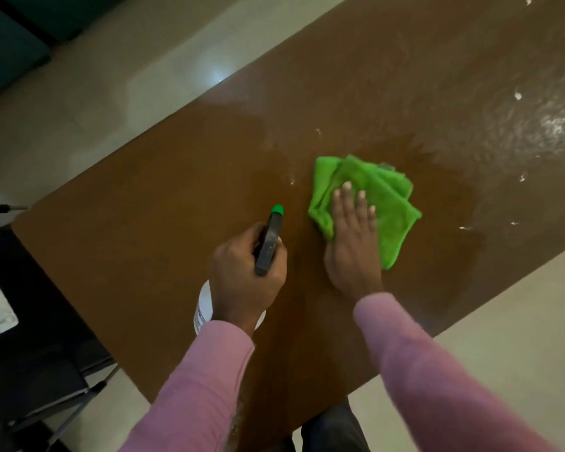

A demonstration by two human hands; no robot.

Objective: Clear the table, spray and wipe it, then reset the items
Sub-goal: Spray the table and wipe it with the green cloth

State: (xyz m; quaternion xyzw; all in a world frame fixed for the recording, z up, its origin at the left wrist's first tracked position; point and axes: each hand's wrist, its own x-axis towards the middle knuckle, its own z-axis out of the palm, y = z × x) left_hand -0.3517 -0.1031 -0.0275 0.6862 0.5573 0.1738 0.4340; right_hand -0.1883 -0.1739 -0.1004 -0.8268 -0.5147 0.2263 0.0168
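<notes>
right hand (pixel 353 243) lies flat, fingers spread, on green cloth (pixel 369 203) mid-table (pixel 144 203) — left hand (pixel 245 278), at its nine o'clock, grips spray bottle (pixel 268 243); wet sheen toward two o'clock.

We see a brown bench (pixel 163 197) with a smooth, wood-toned top, matt toward the left of the frame and glossy with wet streaks at the upper right. The green cloth (pixel 385 203) looks soft and fuzzy, like microfibre. The spray bottle (pixel 269 238) has a dark, smooth plastic head and a white body. The floor (pixel 88 102) is pale and shiny.
</notes>
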